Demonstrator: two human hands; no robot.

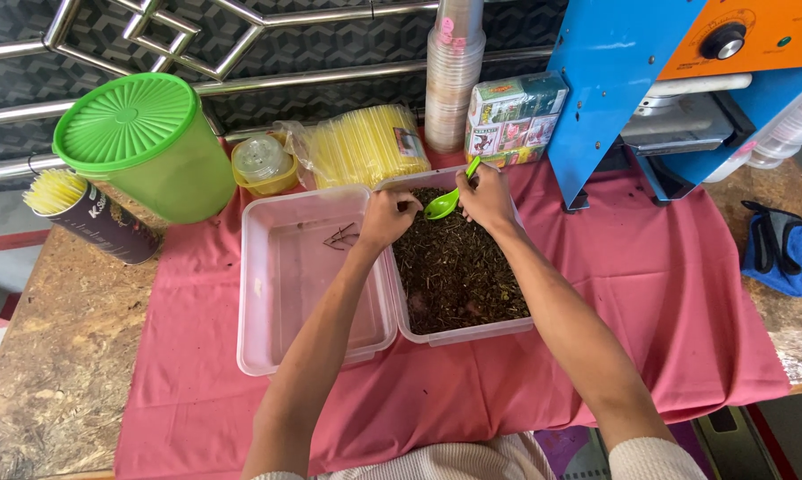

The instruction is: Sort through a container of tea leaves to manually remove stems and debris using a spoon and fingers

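The right hand (485,197) grips the green scoop (445,203), its long axis pointing to 8 o'clock, bowl over the dark leaves (458,271); the left hand (387,218), fingers pinched together, is just beside it.

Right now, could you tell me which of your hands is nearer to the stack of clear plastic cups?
Right. The right hand, holding the green spoon, is just below the cup stack; the left hand sits farther down-left.

2 clear tubs (315,277), 1 green scoop (447,201), 1 green bucket (152,147), 2 straw packs (365,144).
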